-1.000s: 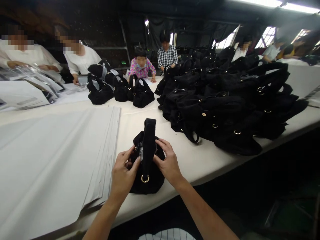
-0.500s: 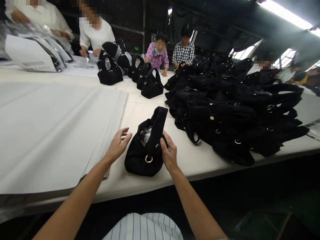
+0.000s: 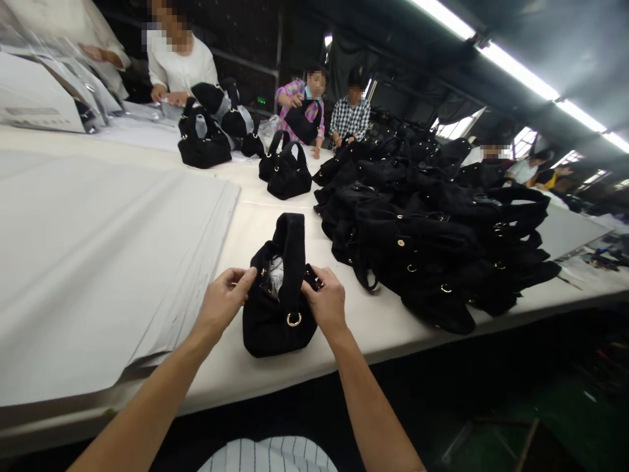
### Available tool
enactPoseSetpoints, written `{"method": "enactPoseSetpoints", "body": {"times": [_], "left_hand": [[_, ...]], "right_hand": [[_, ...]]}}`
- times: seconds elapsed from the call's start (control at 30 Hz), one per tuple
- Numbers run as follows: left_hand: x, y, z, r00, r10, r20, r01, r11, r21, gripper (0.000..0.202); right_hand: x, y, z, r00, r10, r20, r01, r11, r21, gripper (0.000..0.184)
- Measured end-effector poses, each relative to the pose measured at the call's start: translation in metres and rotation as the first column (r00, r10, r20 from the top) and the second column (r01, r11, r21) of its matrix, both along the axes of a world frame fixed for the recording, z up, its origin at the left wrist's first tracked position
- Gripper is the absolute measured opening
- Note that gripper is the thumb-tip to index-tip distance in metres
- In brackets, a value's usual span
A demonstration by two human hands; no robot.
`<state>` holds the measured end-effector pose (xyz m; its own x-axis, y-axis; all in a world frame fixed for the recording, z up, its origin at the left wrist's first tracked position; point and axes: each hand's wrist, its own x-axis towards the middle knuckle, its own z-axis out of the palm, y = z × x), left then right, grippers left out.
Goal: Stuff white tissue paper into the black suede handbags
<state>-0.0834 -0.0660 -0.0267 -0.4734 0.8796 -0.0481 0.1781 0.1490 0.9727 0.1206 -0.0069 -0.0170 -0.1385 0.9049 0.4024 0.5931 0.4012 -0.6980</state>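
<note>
A black handbag (image 3: 275, 328) stands upright on the cream-covered table in front of me, its wide handle raised and a gold ring at the handle's base. Pale stuffing (image 3: 276, 275) shows in its opening. My left hand (image 3: 227, 298) pinches the left edge of the bag's mouth between thumb and fingers. On the other side, my right hand (image 3: 325, 298) grips the right edge beside the handle, its fingertips partly hidden behind the fabric.
A big heap of black bags (image 3: 417, 242) lies to the right. Large white sheets (image 3: 113, 262) are stacked on the left. Two stuffed bags (image 3: 289, 174) stand ahead, with more bags (image 3: 204, 144) behind. Several co-workers stand across the table, one in a pink plaid shirt (image 3: 293, 92) lifting a bag.
My left hand has come in from beside the bag and taken its left edge. The right hand stays on the right edge. Across the table, the person in pink plaid has lifted a bag.
</note>
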Motion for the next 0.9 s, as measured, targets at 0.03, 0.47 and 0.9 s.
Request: {"method": "enactPoseSetpoints", "body": {"times": [0.03, 0.47, 0.9], "left_hand": [[0.000, 0.006, 0.006, 0.996, -0.021, -0.090, 0.018, 0.999, -0.033, 0.054], [0.037, 0.014, 0.062, 0.481, -0.380, -0.790, -0.010, 0.899, -0.438, 0.058], [0.039, 0.006, 0.067, 0.468, -0.426, -0.774, -0.011, 0.873, -0.487, 0.048]], "right_hand": [[-0.001, -0.002, 0.003, 0.998, 0.025, 0.053, -0.026, 1.000, 0.013, 0.023], [-0.005, -0.002, 0.014, 0.932, 0.273, 0.238, -0.286, 0.958, 0.023, 0.027], [-0.002, 0.018, 0.005, 0.994, 0.003, -0.106, -0.036, 0.950, -0.310, 0.048]]}}
